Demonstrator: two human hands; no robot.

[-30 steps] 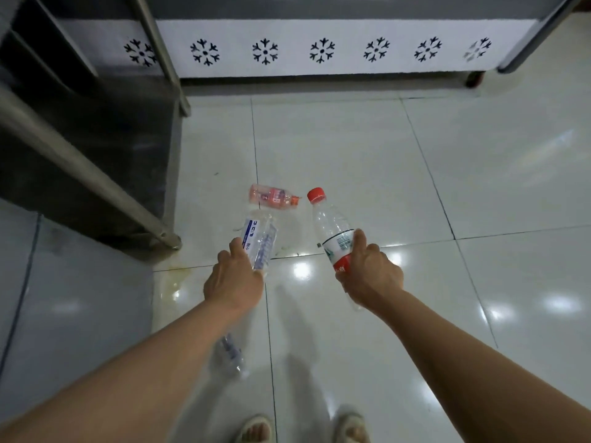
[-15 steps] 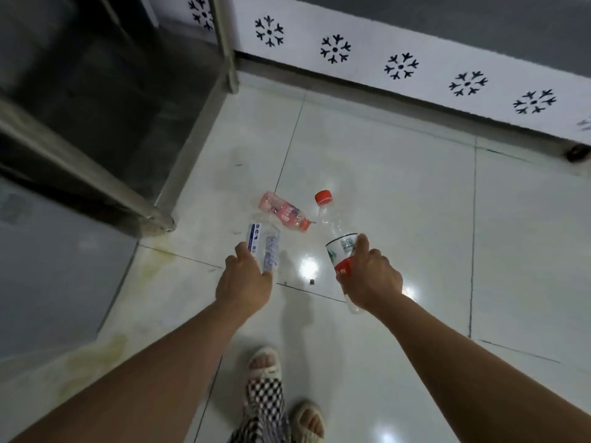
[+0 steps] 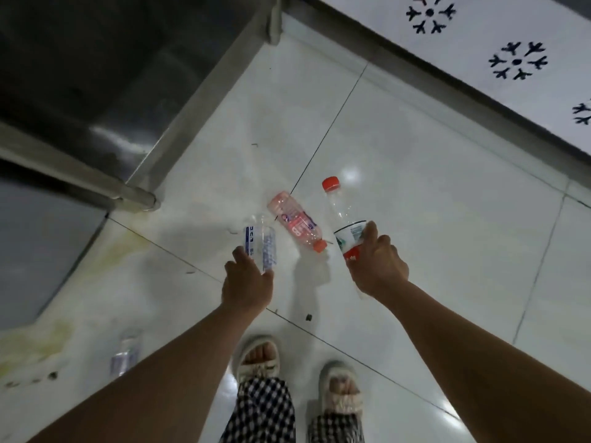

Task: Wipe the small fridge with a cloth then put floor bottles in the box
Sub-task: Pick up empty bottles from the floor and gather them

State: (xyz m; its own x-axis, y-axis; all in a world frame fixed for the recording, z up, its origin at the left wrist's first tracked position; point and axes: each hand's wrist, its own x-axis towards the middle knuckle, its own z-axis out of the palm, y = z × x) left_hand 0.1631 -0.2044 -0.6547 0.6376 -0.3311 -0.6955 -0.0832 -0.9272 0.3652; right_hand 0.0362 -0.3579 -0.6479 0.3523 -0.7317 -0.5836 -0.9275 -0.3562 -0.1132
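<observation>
My left hand [image 3: 248, 282] grips a clear bottle with a blue-and-white label [image 3: 259, 243], held above the floor. My right hand [image 3: 377, 265] grips a clear bottle with a red cap [image 3: 343, 215] and a white, green and red label, cap pointing away from me. Between the two, a pink bottle with an orange cap [image 3: 295, 220] lies on the white tiled floor. Another clear bottle with a bluish label [image 3: 125, 353] lies on the floor at lower left, partly hidden behind my left forearm. No box or cloth is in view.
A steel frame with a tubular leg [image 3: 134, 195] and a dark panel fills the upper left. A white panel with black snowflake marks [image 3: 518, 63] runs along the upper right. My feet in sandals [image 3: 259, 356] stand at the bottom. Yellowish stains mark the tiles at left.
The view has swung left and tilted; both hands keep their bottles. The pink bottle stays on the floor, and a second floor bottle has come into view at lower left.
</observation>
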